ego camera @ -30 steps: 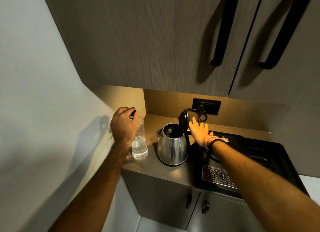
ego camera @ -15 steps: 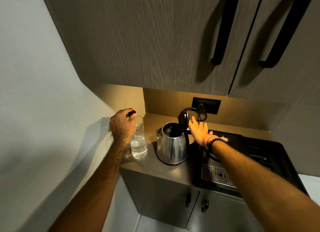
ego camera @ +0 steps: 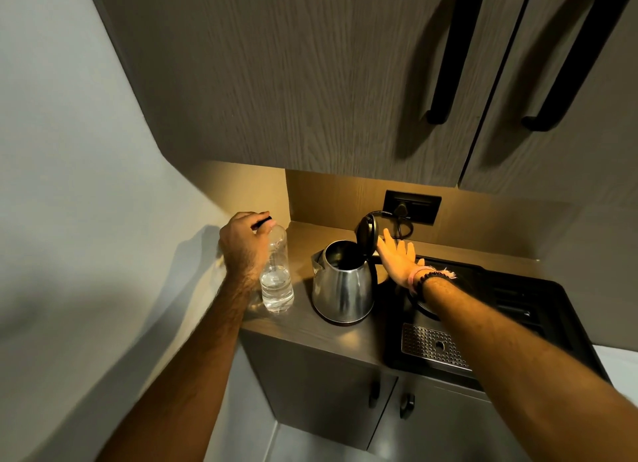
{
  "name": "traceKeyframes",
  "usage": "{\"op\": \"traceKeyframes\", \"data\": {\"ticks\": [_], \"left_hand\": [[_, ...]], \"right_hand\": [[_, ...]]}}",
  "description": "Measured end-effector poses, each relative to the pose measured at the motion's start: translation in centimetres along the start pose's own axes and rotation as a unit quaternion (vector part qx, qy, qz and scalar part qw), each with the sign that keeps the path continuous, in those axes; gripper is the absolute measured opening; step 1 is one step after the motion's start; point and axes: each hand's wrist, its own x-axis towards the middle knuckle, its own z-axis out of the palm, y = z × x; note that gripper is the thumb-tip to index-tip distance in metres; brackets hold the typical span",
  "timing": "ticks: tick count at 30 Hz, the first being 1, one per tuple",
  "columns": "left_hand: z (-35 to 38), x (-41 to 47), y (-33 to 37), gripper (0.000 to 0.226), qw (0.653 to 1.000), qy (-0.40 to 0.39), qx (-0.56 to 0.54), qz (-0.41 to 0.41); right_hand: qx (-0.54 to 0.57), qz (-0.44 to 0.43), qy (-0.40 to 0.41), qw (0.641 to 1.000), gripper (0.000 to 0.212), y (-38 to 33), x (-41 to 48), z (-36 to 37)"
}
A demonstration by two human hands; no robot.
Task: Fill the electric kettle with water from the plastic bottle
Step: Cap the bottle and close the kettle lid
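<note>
Two bare forearms are reaching in from below. One steel electric kettle [ego camera: 342, 290] is sitting on the countertop [ego camera: 345, 337], with one clear plastic bottle [ego camera: 276, 275] standing just left of it, about a third full. The left hand [ego camera: 243, 245] is curling around the bottle's top, pinching its dark cap [ego camera: 263, 222]. The right hand [ego camera: 397, 259], fingers spread flat, is touching the raised lid [ego camera: 366, 233]. Farther back, one wall socket [ego camera: 412, 206] is holding one plug.

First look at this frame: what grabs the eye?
The steel kettle at counter centre, its lid flipped up, with the open right hand just behind it. Left of it, the left hand grips the top of an upright, part-full plastic bottle.
</note>
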Motion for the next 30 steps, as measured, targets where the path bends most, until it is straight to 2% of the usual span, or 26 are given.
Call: {"op": "traceKeyframes", "data": {"ticks": [7,10,13,15,18,21,26,28,30], "left_hand": [[0.3,-0.9,-0.2,0.030,1.000,0.015,0.019,0.008],[0.2,-1.2,0.0,0.048,0.999,-0.001,0.031,-0.006],[0.4,-2.5,0.2,0.062,0.996,0.000,0.072,0.061],[0.9,-3.5,1.0,0.066,0.988,-0.009,0.079,0.130],[2.3,-4.7,2.3,0.077,0.966,-0.095,0.113,0.213],[4.1,-5.7,2.9,0.090,0.936,-0.191,0.161,0.249],[6.9,-7.0,1.1,0.103,0.860,-0.343,0.299,0.229],[7.6,-7.1,0.4,0.105,0.842,-0.368,0.327,0.220],[7.9,-7.1,-0.1,0.106,0.839,-0.370,0.338,0.214]], "right_hand": [[0.004,-0.010,-0.001,1.000,0.088,0.3,0.2,0.1],[-0.014,-0.016,0.002,1.000,0.091,0.5,0.9,-0.1],[-0.077,-0.043,0.027,0.996,0.086,0.4,2.1,-0.3],[-0.080,-0.048,0.048,0.995,0.091,0.0,2.4,-0.3],[-0.068,-0.035,0.059,0.995,0.113,-1.0,2.1,-0.2],[-0.092,-0.035,0.059,0.993,0.120,-1.5,2.3,0.1],[-0.168,-0.080,0.052,0.981,0.101,-0.1,2.1,0.6],[-0.207,-0.102,0.055,0.971,0.097,0.7,2.1,0.3],[-0.240,-0.118,0.049,0.962,0.095,1.5,2.2,0.1]]}}
